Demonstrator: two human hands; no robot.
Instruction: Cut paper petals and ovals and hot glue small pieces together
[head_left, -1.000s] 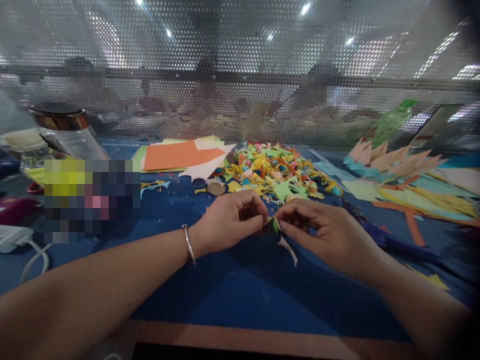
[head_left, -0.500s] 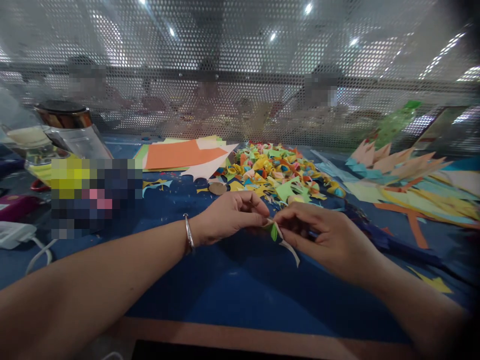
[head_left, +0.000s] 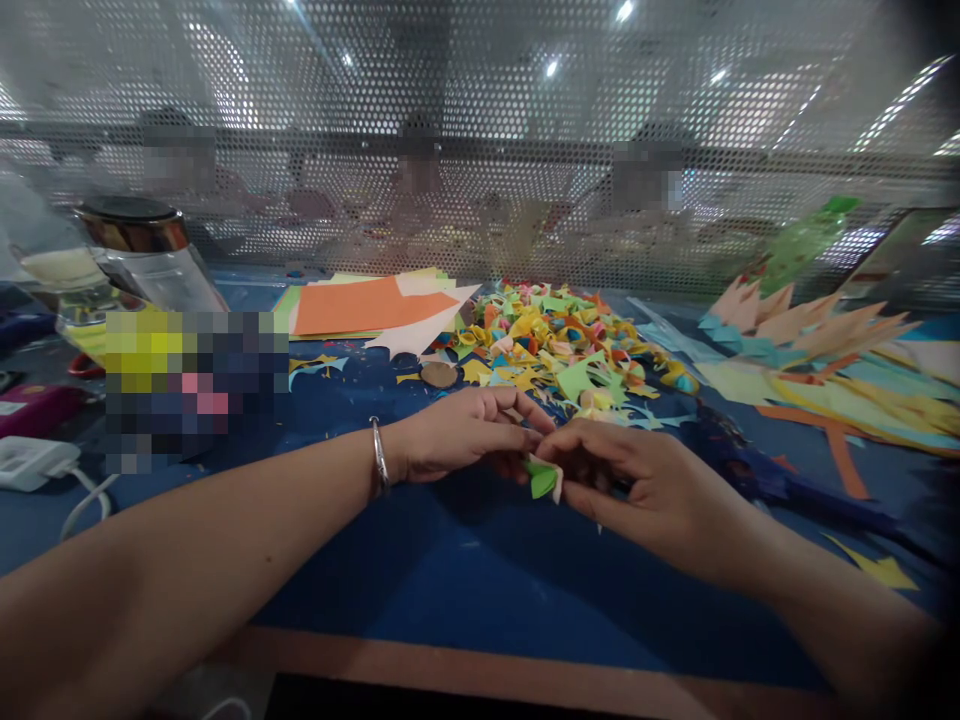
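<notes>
The paper (head_left: 543, 479), green and white, is just below and right of the frame's centre. The right hand (head_left: 645, 482) pinches it; the left hand (head_left: 459, 432) has its fingers drawn narrow by the paper's left edge, but I cannot tell if they grip it. Scraps (head_left: 536, 330) lie heaped above on the table (head_left: 450, 580).

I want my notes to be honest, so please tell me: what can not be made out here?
All in the head view:
1. Whether the left hand grips the folded green paper: fingers hide any contact.
2. Things under the pixelated patch at left: it covers them.
3. People behind the perforated screen: blurred through its mesh.
4. Left forearm's upper end: cut off by the picture's edge.
</notes>
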